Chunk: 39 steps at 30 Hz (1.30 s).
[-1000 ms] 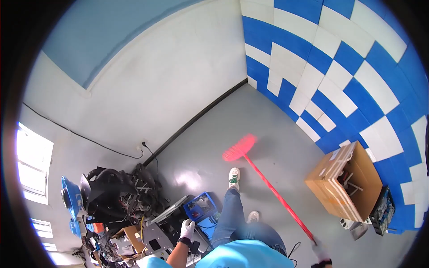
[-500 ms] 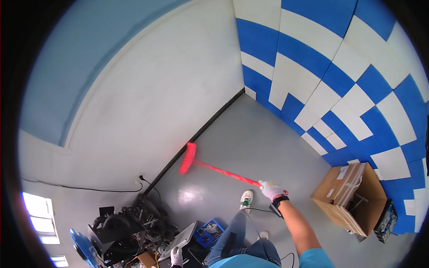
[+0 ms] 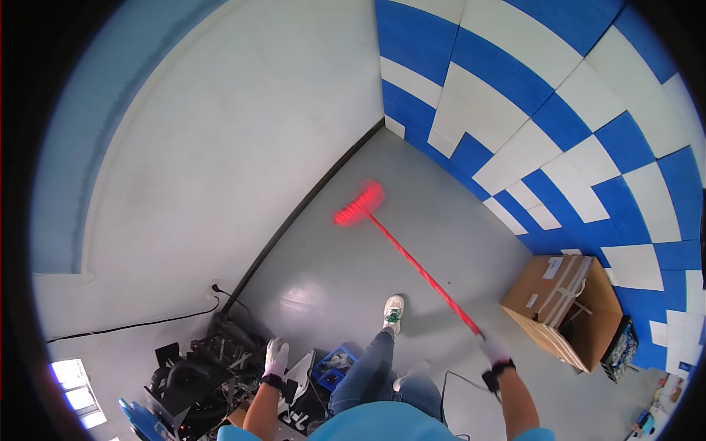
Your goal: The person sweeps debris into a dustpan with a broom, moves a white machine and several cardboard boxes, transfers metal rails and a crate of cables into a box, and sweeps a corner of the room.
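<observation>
A red broom [image 3: 424, 275] reaches out over the grey floor, its bristle head [image 3: 358, 205] smeared by motion. My right hand [image 3: 496, 348], in a white glove, is closed round the near end of the long handle. My left hand [image 3: 276, 357], gloved too, hangs open and holds nothing. Its fingers point forward, above the edge of a dark heap of equipment [image 3: 193, 378]. Close beside this hand lie a light flat panel [image 3: 300, 373] and a blue bin [image 3: 334, 367] with small parts in it.
An open cardboard box [image 3: 540, 303] stands at the right by a blue-and-white panelled wall [image 3: 507, 95]. A black cable [image 3: 132, 323] runs along the white wall to a plug. Another cord [image 3: 465, 377] hangs near my legs.
The broom head has swung forward and right, away from the left wall's base. My right hand has moved right and nearer to me. My left hand has come up further into view.
</observation>
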Tool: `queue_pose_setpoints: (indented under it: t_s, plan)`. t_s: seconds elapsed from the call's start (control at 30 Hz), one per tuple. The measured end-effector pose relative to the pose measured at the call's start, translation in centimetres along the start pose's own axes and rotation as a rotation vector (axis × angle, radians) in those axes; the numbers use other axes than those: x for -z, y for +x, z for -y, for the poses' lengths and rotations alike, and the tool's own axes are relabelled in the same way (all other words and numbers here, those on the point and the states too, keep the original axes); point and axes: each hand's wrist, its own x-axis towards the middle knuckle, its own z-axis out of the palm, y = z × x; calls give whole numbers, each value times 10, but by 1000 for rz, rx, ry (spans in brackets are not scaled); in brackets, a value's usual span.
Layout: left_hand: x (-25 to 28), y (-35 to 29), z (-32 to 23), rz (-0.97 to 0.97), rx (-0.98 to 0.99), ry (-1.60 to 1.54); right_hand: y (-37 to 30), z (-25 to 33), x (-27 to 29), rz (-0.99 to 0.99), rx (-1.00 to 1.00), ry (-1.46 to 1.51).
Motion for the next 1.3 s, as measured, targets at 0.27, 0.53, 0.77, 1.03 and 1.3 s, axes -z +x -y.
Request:
queue_pose_setpoints:
  t_s: [0.27,0.53,0.77,1.03,1.3]
  plan:
    - [-29,12,-11,123,61,119,-261,-122,12,37,-413,-219]
    - [-46,20,-24,162,54,131,-259,-98,42,-65,-207,-233]
    - [-22,14,-17,57,-40,-29,-14,26,47,-43,78,-39]
    - [19,-56,69,-41,327,-182,131,174,136,-94,233,-365]
    - [0,-43,68,-50,230,32,126,147,128,-192,203,-261]
